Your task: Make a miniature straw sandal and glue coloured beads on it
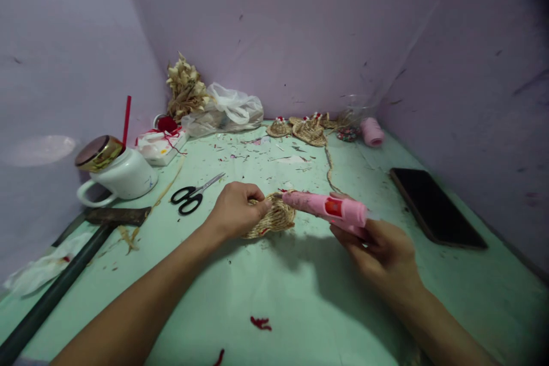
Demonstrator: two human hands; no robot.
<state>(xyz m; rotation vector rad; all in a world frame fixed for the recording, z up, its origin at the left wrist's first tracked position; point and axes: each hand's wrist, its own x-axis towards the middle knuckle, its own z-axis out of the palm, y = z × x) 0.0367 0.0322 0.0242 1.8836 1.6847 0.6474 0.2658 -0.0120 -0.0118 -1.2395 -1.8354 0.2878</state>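
Observation:
My left hand [238, 209] pinches the left side of a woven straw piece [278, 218] with braided rows and a bit of red on its upper edge. In my right hand [386, 249] is a pink glue gun [321, 207], its nozzle pointing left against or just over the top of the straw piece. My fingers wrap round its handle, partly hidden by the body. Left of my left hand lie black-handled scissors [191, 197]. Two short scraps of dark red yarn [261, 323] rest nearer to me.
A white mug [128, 177] lies at the left beside a hammer [115, 216]. Behind are dried flowers [186, 88], a plastic bag [231, 111] and finished-looking straw pieces [309, 130]. A pink thread spool [372, 132] and a phone [437, 206] are on the right.

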